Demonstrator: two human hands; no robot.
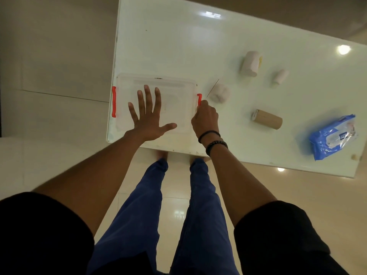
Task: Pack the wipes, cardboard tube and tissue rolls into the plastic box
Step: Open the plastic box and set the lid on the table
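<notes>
A clear plastic box (178, 86) with its lid on sits at the table's near left corner, with a red latch (114, 101) on each short side. My left hand (148, 114) lies flat on the lid, fingers spread. My right hand (204, 119) pinches the right red latch (199, 98). To the right lie three white tissue rolls: one (220, 93) beside the box, a big one (249, 63) farther back, a small one (280, 76). A brown cardboard tube (268, 119) lies on its side. The blue wipes pack (333, 135) rests near the right edge.
The white glossy table (168, 40) ends just left of the box and right in front of my legs. Beige tiled floor (59, 66) surrounds it. A thin stick or wire (212, 88) lies between the box and the nearest roll. A small beige object (354, 157) sits by the wipes.
</notes>
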